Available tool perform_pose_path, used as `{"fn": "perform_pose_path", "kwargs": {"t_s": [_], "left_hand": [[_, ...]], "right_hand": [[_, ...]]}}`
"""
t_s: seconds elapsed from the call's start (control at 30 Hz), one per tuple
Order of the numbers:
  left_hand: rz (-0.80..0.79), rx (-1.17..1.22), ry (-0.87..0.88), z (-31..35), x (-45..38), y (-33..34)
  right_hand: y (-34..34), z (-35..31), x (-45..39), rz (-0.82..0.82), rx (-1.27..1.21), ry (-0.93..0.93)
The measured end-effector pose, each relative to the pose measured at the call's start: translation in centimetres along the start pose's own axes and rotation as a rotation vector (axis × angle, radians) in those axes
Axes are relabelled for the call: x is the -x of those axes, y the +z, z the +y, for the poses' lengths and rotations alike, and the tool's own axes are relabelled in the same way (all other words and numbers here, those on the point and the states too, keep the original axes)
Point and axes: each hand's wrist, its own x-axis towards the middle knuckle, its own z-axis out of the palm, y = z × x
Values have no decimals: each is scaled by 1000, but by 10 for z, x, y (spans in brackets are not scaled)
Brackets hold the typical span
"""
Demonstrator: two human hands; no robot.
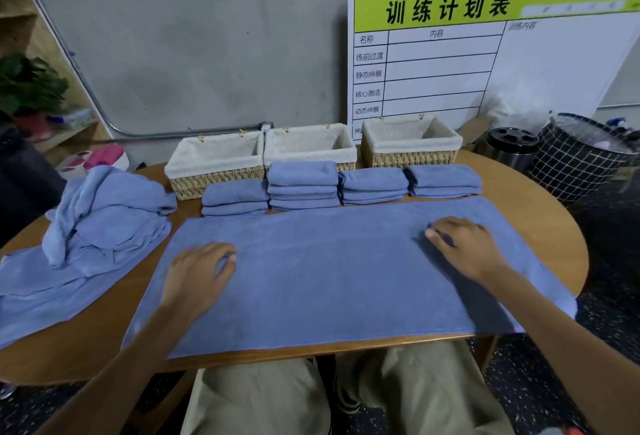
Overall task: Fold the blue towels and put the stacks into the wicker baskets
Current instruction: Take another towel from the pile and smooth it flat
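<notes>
Along the far edge of the desk (540, 192) stand three wicker baskets: the left basket (214, 171), the middle basket (310, 149) and the right basket (412, 143), each with a pale liner and, as far as can be seen, nothing inside. Just in front of them sit four stacks of folded blue towels: a low left stack (235, 197), a taller second stack (303, 185), a third stack (374, 187) and a right stack (445, 180). So a good part of the folding looks done, but no stack is in a basket yet.

Across the near half of the desk one open towel (329, 278) lies flat, its near hem at the near edge. The left hand (199, 272) rests on it with fingers bent under, tips on the cloth; the grip seems to gather or press rather than pinch, though that is hard to tell. The right hand (464, 244) lies flat, fingers loosely spread, pressing the cloth.

At the left edge a heap of unfolded towels (100, 223) waits, partly hanging over, so much folding is left.

Behind the baskets a white planning board (485, 53) leans on the wall; a metal canister (510, 149) and a checked bin (578, 157) stand off the right end. Nothing blocks the baskets, though the stacks stand close against them.
</notes>
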Motion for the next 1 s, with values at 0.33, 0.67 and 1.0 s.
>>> {"fn": "perform_pose_path", "kwargs": {"t_s": [0.33,0.67,1.0], "left_hand": [[-39,50,-93,-11,-87,65],[126,-115,-192,3,-83,55],[-144,-4,50,-16,-98,55]], "right_hand": [[35,-12,-89,161,-85,-44],[46,-10,-84,251,-25,-101],[40,-9,-86,179,-147,-206]]}}
